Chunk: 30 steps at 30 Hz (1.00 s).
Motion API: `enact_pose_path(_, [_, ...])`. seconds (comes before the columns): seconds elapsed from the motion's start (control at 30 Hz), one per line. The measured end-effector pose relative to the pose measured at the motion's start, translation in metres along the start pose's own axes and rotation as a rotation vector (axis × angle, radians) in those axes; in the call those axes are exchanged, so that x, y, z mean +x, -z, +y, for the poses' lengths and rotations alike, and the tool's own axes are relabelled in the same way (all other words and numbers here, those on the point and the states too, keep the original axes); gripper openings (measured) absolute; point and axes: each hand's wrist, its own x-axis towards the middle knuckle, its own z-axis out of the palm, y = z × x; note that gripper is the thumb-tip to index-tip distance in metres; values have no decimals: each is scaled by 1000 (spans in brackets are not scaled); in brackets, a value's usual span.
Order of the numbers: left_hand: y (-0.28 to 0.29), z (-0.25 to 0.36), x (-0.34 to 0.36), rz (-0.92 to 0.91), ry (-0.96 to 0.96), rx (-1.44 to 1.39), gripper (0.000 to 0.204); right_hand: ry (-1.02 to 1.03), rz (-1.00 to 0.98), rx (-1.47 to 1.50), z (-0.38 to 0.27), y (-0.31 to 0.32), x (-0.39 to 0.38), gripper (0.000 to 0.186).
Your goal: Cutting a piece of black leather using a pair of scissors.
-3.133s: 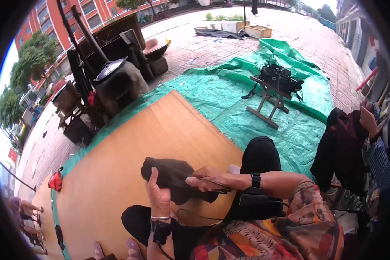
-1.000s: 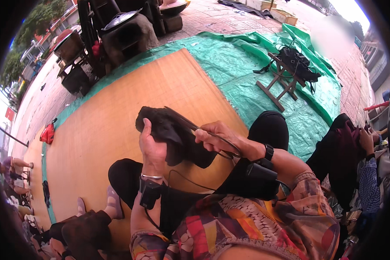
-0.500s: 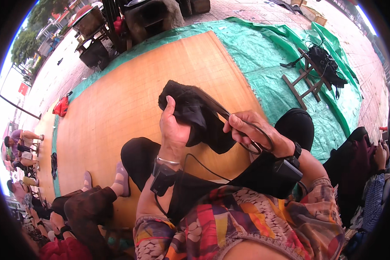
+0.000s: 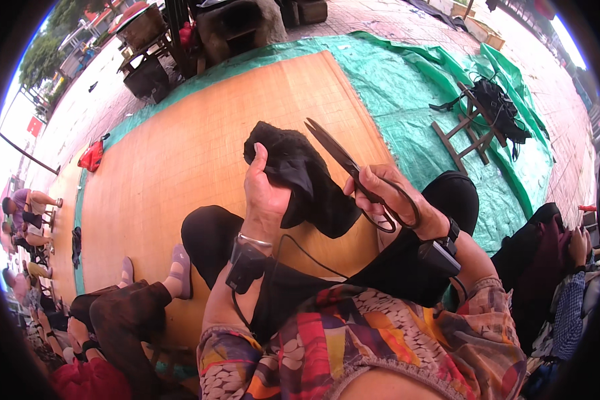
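Note:
My left hand (image 4: 267, 189) is closed on a piece of black cloth (image 4: 307, 183), its thumb lying on top of the fabric. The cloth's upper edge looks fuzzy, and its smoother lower part hangs down over my knees. To the right, my right hand (image 4: 388, 200) grips a pair of dark scissors (image 4: 340, 152) by the handle loops. Their blades point up and to the left, nearly together, just right of the cloth and apart from it. A black box with a cable is strapped to my left wrist, and another device sits on the right.
Before my knees lies a tan mat (image 4: 233, 107) over a green tarp (image 4: 407, 87). At the right stands a wooden stool (image 4: 470, 130) with a black bag (image 4: 497, 100) on it. A red bag (image 4: 92, 157) lies far left. Other people sit close on both sides.
The scissors have come away from the black cloth; their blades, earlier against its right edge, now point up beside it. My left hand still holds the cloth in nearly the same place.

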Motion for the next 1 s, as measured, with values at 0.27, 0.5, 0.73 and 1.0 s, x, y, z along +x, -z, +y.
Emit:
enact_pose_path(0.27, [-4,0,-4,-102,62,-9,32,-102,-69,-81,9,-1,7,52])
enact_pose_path(0.5, [2,5,-2,-46,14,18,35,108,12,47,-5,4,-1,51])
enact_pose_path(0.73, [0,0,-2,-150,119,1,38,-88,-66,-90,2,-1,1,53])
enact_pose_path(1.0, [4,-2,5,67,15,66,35,163,6,-44,2,-3,-4,49])
